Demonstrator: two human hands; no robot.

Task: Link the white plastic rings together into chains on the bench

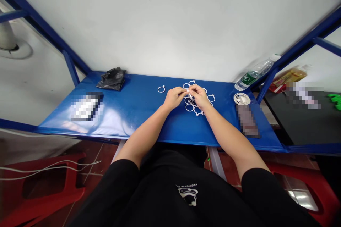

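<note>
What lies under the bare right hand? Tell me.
Around the bare right hand, thin white round rings lie on the glossy blue tabletop; what its palm covers cannot be seen.

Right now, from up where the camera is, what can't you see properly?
All in the head view:
- White piece: mostly covered by fingertips of the left hand and right hand; too small for its exact shape.
- Some rings: partly hidden by the right hand.
- Inside the black bag: hidden by its plastic.
- Left-side thing: blurred by square blocks.
- Green thing: cut off by the right edge.
</note>
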